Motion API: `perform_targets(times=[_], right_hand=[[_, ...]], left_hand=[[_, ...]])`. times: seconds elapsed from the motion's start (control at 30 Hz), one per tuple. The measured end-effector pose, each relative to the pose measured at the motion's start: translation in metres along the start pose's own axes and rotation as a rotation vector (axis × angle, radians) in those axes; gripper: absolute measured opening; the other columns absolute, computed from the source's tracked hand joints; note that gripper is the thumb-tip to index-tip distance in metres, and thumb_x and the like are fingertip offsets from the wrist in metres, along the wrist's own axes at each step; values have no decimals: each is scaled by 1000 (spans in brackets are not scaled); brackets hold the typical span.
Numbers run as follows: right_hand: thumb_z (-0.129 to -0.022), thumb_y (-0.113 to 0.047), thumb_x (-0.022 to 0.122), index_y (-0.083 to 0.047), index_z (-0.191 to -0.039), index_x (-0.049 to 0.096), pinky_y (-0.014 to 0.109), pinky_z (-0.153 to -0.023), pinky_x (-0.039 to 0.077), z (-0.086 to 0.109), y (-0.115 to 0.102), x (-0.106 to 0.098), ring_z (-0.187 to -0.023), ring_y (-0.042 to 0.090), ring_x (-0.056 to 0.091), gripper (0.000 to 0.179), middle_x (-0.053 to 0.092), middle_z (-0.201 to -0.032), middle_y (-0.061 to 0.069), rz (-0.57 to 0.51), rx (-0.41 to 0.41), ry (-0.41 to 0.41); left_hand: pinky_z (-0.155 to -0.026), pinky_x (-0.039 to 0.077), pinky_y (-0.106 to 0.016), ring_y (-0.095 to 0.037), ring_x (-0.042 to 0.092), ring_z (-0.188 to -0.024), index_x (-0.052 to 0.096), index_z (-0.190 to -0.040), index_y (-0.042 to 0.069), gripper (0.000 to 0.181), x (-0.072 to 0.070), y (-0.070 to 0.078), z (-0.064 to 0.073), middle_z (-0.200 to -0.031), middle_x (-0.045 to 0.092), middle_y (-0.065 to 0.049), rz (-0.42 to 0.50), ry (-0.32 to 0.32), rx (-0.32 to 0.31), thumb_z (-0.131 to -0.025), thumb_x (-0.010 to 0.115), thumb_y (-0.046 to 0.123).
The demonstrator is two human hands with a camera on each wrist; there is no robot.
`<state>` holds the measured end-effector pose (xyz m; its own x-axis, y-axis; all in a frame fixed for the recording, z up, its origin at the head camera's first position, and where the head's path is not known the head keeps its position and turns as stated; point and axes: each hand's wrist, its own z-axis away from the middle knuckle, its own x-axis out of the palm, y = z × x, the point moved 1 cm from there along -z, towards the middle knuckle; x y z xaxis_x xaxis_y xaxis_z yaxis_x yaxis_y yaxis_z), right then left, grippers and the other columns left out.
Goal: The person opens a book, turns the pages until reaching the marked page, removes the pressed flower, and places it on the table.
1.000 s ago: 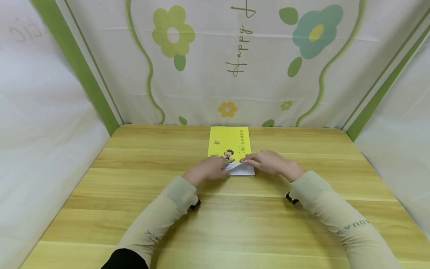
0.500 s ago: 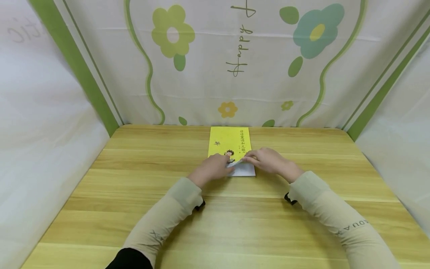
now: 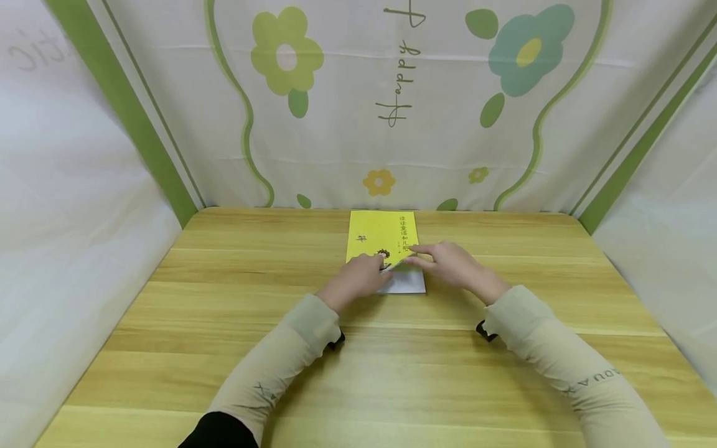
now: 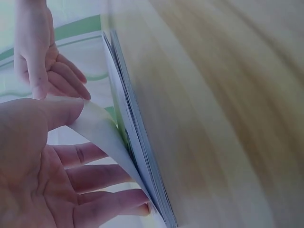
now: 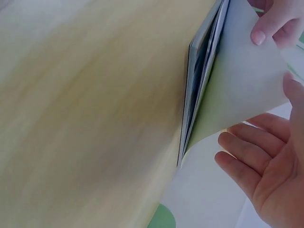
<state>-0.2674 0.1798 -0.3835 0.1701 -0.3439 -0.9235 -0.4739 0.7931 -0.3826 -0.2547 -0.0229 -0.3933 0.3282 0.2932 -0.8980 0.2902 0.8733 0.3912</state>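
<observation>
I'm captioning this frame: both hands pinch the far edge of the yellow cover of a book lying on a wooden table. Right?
Not quite: the left hand and right hand pinch the near edge of the yellow cover, not the far one, as the head view shows. The book does lie on a wooden table.

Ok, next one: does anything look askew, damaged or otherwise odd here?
The yellow book: its cover is bent up at the near end rather than lying flat, pinched by the left hand and right hand. No tear or spill shows. The lettering on the backdrop also runs sideways.
</observation>
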Motion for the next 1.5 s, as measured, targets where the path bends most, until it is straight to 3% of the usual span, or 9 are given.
perform_targets(times=[0.1, 0.27, 0.37, 0.5, 0.73, 1.0, 1.27, 1.4, 1.5], right_hand=[[-93, -49, 49, -9, -132, 54, 42, -81, 45, 1, 4, -4, -57, 18, 46, 56, 60, -66, 13, -12, 24, 22], [-92, -41, 55, -6, -127, 58, 42, -72, 47, 3, 9, -4, -48, 21, 42, 49, 63, -110, 19, 1, 29, 8], [-90, -36, 61, -6, -121, 62, 38, -68, 49, 3, 8, 2, -49, 15, 46, 44, 57, -123, 15, 67, -56, -39], [-85, -37, 68, -7, -122, 62, 34, -71, 49, 3, 3, 12, -68, 14, 57, 48, 62, -118, 12, 129, -169, -128], [-76, -38, 76, -8, -124, 60, 38, -83, 48, 1, -3, 21, -99, 23, 61, 59, 52, -129, 17, 120, -189, -187], [-77, -38, 75, -9, -125, 60, 29, -63, 42, 0, -3, 18, -61, 11, 44, 58, 51, -132, 14, 102, -193, -225], [-78, -35, 75, -10, -127, 59, 32, -72, 42, 3, -5, 15, -70, 13, 49, 57, 51, -132, 14, 88, -189, -231], [-77, -36, 75, -9, -127, 59, 33, -75, 44, 3, -5, 15, -71, 12, 50, 58, 50, -132, 15, 89, -185, -229], [-76, -37, 75, -9, -127, 59, 33, -76, 44, 2, -4, 15, -66, 10, 47, 60, 48, -133, 17, 88, -176, -233]], left_hand=[[-49, 40, -27, -14, 49, -55, 61, -104, 9, 35, 0, -3, -1, -76, 59, -2, 7, 12, 15, -95, 50, 40], [-49, 40, -28, -15, 47, -55, 61, -101, 11, 34, -3, -8, -1, -71, 56, -4, 65, 14, 14, -98, 43, 40], [-52, 40, -29, -16, 48, -59, 59, -101, 11, 35, -5, -10, -1, -73, 55, -4, 99, 15, -4, -99, 40, 40], [-59, 43, -31, -18, 52, -69, 59, -110, 10, 44, -7, -12, -1, -84, 58, -4, 121, 13, -25, -99, 35, 44], [-82, 46, -38, -20, 57, -97, 56, -126, 7, 68, -6, -16, -1, -114, 61, -6, 182, 28, -84, -94, 26, 60], [-91, 43, -40, -23, 55, -109, 50, -134, 7, 71, -12, -23, 0, -130, 53, -8, 210, 41, -85, -94, 25, 61], [-93, 42, -42, -25, 49, -117, 38, -141, 11, 60, -28, -30, 9, -138, 45, -7, 310, 200, -67, -94, 46, 47], [-64, 51, -37, -22, 62, -79, 25, -147, 22, 68, -38, -31, 15, -134, 49, -9, 372, 321, -84, -90, 59, 38], [-38, 38, -28, -18, 44, -44, 19, -148, 28, 77, -45, -33, 19, -102, 62, -17, 404, 410, -90, -86, 65, 29]])
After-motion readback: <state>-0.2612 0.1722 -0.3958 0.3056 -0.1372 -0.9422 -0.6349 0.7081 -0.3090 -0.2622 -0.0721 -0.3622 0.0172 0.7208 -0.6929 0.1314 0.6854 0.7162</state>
